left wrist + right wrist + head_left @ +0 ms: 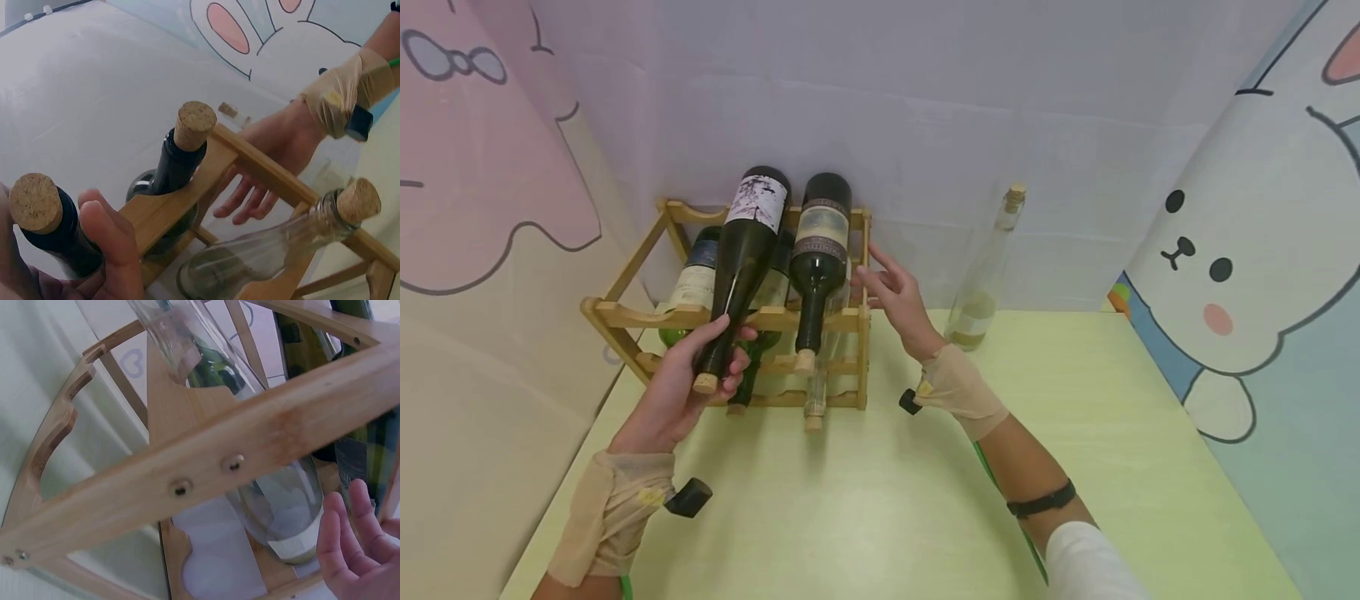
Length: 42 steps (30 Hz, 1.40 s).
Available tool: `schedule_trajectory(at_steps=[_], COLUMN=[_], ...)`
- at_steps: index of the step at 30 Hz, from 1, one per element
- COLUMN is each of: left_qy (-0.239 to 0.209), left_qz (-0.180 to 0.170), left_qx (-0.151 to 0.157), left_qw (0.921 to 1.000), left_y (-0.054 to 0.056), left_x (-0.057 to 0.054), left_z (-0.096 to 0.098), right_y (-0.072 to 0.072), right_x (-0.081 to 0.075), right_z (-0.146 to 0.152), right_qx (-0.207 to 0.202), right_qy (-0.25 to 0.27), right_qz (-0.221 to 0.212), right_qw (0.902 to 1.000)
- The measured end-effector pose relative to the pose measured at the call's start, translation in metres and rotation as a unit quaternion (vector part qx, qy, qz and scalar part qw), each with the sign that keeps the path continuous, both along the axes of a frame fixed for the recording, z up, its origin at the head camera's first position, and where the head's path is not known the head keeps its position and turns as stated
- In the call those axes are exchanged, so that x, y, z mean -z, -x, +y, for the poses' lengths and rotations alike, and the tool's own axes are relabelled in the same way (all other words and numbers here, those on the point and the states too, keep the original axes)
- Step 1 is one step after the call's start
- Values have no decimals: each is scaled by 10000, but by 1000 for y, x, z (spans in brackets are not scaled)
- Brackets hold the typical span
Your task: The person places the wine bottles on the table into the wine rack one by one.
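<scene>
My left hand point(672, 392) grips the neck of a dark wine bottle point(745, 258) with a white floral label and a cork. The bottle slants over the upper tier of a wooden wine rack point(625, 315), neck towards me. Beside it on that tier lies another dark wine bottle point(820, 271); its corked neck point(175, 162) rests in a notch in the left wrist view. At the rack's right side is my right hand point(898, 304), fingers loosely extended and holding nothing. In the right wrist view its fingers point(356, 544) are close to the rack; contact cannot be told.
Lower in the rack lie a clear corked bottle point(262, 244), a green bottle with a pale label point(694, 283) and another green bottle point(745, 383). A clear corked bottle point(977, 292) stands on the table point(850, 517) at right, near the curtain point(955, 125) behind.
</scene>
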State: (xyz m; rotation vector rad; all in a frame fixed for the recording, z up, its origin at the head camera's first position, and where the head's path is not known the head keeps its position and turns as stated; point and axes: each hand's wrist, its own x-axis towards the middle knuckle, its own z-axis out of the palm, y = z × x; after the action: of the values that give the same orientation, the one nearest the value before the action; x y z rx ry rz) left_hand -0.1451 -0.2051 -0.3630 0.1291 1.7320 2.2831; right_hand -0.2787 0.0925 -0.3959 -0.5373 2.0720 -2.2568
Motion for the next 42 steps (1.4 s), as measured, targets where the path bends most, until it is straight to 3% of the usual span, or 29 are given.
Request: schedule_trajectory(at_steps=[6,11,13,16,19,22,28,30,34,38,42], left_qy=[830,1690,1860,1698,1429,1265,695,571,880,307,-213], left_qz=[365,699,877,1245,1682,2280,3823,4134,4614,5423,6260], left_qx=[-568,-1453,-1880,-2666,-3428,-3900,-3979,-3979,-3999,-3479,-2660], left_qw=[9943,9723,9604,9405,9131,8831,8311,8170,7870,7642,7327], left_y=[-4,-11,-13,-16,-19,-22,-28,-31,-40,-48,-52], left_x=[8,13,13,13,8,-1,-23,-31,-48,-60,-61], left_z=[-9,-26,-32,-39,-45,-47,-39,-31,-7,26,59], right_y=[-7,-20,-26,-33,-36,-35,-31,-27,-19,-9,0], right_x=[13,28,32,36,40,45,54,57,59,63,70], right_z=[21,50,63,86,110,135,176,184,191,190,187], right_qx=[-10,219,297,481,874,1398,2313,2400,2198,1863,1592], right_qy=[-437,-920,-1078,-1268,-1373,-1394,-1505,-1699,-2190,-2556,-2655], right_qz=[155,316,316,341,414,462,425,290,-164,-510,-656], right_qw=[9989,9950,9932,9902,9858,9792,9602,9554,9505,9473,9486])
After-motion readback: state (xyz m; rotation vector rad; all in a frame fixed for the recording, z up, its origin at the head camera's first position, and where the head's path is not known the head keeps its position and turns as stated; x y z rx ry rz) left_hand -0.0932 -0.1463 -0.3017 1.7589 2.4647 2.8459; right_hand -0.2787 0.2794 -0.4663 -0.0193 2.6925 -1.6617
